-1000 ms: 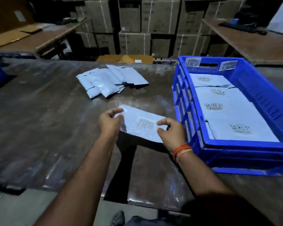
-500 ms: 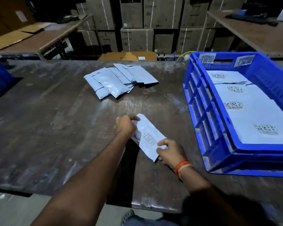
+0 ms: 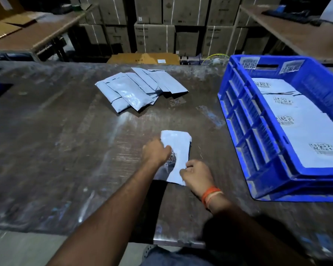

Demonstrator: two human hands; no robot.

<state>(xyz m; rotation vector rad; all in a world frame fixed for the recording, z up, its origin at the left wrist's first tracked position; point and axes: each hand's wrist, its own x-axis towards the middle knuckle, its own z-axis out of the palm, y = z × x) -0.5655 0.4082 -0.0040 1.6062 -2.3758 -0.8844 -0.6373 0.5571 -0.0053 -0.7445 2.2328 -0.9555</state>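
Several labelled packets [image 3: 311, 131] in blue crate [image 3: 244, 120], one mailer [image 3: 179, 143] outside on table [image 3: 65, 150].

One blue crate [image 3: 258, 143] with four labelled packets [image 3: 304, 150] showing inside; about five grey pouches [image 3: 131, 93] piled on one table [image 3: 46, 141]; one single packet [image 3: 178, 143] apart.

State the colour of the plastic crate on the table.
Blue; the plastic crate shows best in the head view.

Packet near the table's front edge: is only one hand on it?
No, the left hand grips the packet at its left side and the right hand pinches its near corner.
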